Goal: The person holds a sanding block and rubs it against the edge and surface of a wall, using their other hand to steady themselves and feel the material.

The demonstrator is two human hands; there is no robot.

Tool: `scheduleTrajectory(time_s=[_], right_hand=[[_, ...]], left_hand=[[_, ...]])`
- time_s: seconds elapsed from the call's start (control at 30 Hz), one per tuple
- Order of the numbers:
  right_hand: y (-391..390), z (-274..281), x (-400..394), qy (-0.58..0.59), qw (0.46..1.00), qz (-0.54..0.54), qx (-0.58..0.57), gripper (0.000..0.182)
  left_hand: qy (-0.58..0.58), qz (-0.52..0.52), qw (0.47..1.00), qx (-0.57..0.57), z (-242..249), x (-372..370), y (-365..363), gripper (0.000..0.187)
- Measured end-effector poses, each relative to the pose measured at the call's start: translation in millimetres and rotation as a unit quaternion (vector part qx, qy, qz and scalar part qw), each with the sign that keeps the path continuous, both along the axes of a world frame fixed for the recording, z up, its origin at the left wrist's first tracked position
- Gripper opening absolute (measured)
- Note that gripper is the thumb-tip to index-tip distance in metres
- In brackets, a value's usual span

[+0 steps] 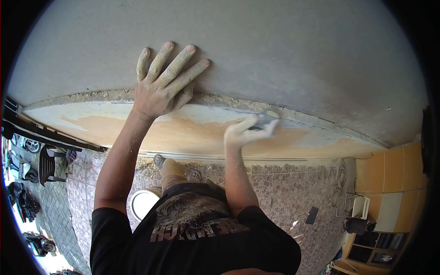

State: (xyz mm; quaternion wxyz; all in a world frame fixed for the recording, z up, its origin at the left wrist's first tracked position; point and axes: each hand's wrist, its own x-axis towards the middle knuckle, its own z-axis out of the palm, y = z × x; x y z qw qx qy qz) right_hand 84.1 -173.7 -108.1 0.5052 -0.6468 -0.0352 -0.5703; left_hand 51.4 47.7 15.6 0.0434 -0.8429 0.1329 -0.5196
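My left hand [167,85], dusted with pale powder, lies on a broad grey surface [275,50] with its fingers outstretched. Its wrist crosses a rough, crumbly edge [220,99] where the grey surface meets a band of patchy white and peach-orange paint [183,130]. Powder also coats my right hand [245,133], which is smeared by motion. Its fingers close on a small dark grey tool [263,120] held against the rough edge; blur hides its exact kind.
Below the painted band is a stone-patterned tiled floor [284,183]. A white-topped bucket [143,201] stands by my legs. Dark chairs [48,164] and motorbikes [23,201] are at the left. A flat dark object [311,215] lies on the floor; shelves [378,247] stand at the right.
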Motion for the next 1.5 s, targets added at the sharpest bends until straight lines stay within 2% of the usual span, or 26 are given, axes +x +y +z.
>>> scheduleTrajectory(time_s=[0.03, 0.07, 0.1, 0.17, 0.23, 0.27, 0.3, 0.37, 0.4, 0.47, 0.57, 0.63, 0.73, 0.77, 0.83, 0.87, 0.93, 1.03, 1.13, 1.2, 1.27, 1.3, 1.37, 1.4, 1.47, 1.5], right_hand=[[20, -3, -12, -0.053, 0.982, -0.035, -0.178, 0.061], [20, -31, -24, -0.01, 0.956, -0.058, -0.288, 0.062], [13, -29, -25, -0.012, 0.956, -0.06, -0.285, 0.062], [-12, -13, -7, -0.031, 0.981, 0.002, -0.192, 0.061], [-67, 32, 9, 0.048, 0.996, 0.003, 0.069, 0.052], [-91, 53, 13, 0.107, 0.971, 0.016, 0.214, 0.051], [-101, 55, 20, 0.108, 0.971, 0.016, 0.213, 0.051], [-117, 54, 36, 0.108, 0.966, -0.098, 0.214, 0.051], [-95, 44, 33, 0.04, 0.987, -0.133, 0.081, 0.047], [-32, 10, 11, 0.009, 0.997, -0.073, -0.024, 0.051], [2, -80, -14, 0.016, 0.972, -0.057, -0.227, 0.071], [-15, -68, 0, -0.03, 0.992, 0.042, -0.112, 0.063], [-106, 14, 30, 0.109, 0.979, -0.124, 0.117, 0.051], [-121, 59, 33, 0.173, 0.908, -0.086, 0.371, 0.053], [-146, 94, 36, 0.084, 0.882, -0.013, 0.463, 0.05], [-144, 79, 37, 0.086, 0.884, -0.015, 0.46, 0.05], [-121, 34, 40, 0.068, 0.973, -0.104, 0.195, 0.05], [-12, -24, 0, -0.028, 0.995, -0.023, -0.09, 0.05], [-25, -46, -5, -0.035, 0.987, 0.046, -0.148, 0.06], [-85, -31, 24, 0.026, 0.998, -0.051, 0.007, 0.05], [-142, 31, 40, 0.109, 0.922, -0.04, 0.37, 0.049], [-167, 31, 54, 0.108, 0.923, -0.042, 0.368, 0.049], [-207, 19, 66, 0.164, 0.857, -0.061, 0.485, 0.053], [-155, 56, 41, 0.162, 0.868, -0.067, 0.464, 0.05], [-101, 17, 18, 0.148, 0.963, -0.032, 0.221, 0.048], [-72, -6, 6, 0.062, 0.996, -0.003, 0.059, 0.049]], left_hand=[[0.007, -0.011, 1.0, -0.008, -1, -2, -1, 0.056], [0.026, -0.014, 1.0, -0.011, -1, -4, 1, 0.055], [0.022, -0.015, 1.0, -0.009, -2, -4, 0, 0.055], [0.013, -0.009, 1.0, -0.006, -4, -2, 2, 0.057], [0.025, -0.001, 1.0, -0.002, -3, -4, 0, 0.058], [0.024, -0.002, 1.0, -0.003, -4, -3, -1, 0.059], [0.018, -0.003, 1.0, -0.005, -4, -1, -1, 0.06], [0.016, -0.001, 1.0, -0.008, -5, 0, -3, 0.059], [0.01, 0.003, 1.0, -0.007, -5, 0, -5, 0.059], [-0.011, 0.003, 1.0, 0.002, -3, 2, -4, 0.057], [0.008, -0.01, 1.0, -0.004, -3, 0, 0, 0.055], [-0.004, 0.002, 1.0, 0.014, 0, 2, 4, 0.053], [0.001, -0.002, 1.0, 0.009, -2, -1, 1, 0.054], [0.004, -0.004, 1.0, 0.008, -3, -1, -1, 0.054], [-0.001, -0.003, 1.0, 0.002, -3, 0, -1, 0.055], [-0.005, -0.002, 1.0, 0.003, -2, 2, -2, 0.055], [-0.005, -0.001, 1.0, 0.001, -4, 2, -4, 0.054], [-0.002, -0.002, 1.0, 0.013, -4, -1, 0, 0.053], [-0.001, -0.029, 1.0, 0.004, -3, 0, 5, 0.055], [0.0, -0.028, 1.0, 0.007, -2, 1, 6, 0.055], [0.001, -0.018, 1.0, 0.005, -3, 0, 4, 0.055], [0.001, -0.02, 1.0, 0.002, -2, 1, 5, 0.055], [-0.004, -0.011, 1.0, 0.007, -3, 1, 2, 0.054], [-0.009, -0.015, 1.0, 0.003, -3, 2, 2, 0.053], [-0.009, -0.025, 1.0, 0.001, -3, 1, 4, 0.051], [-0.007, -0.029, 1.0, -0.002, -4, 1, 5, 0.05]])
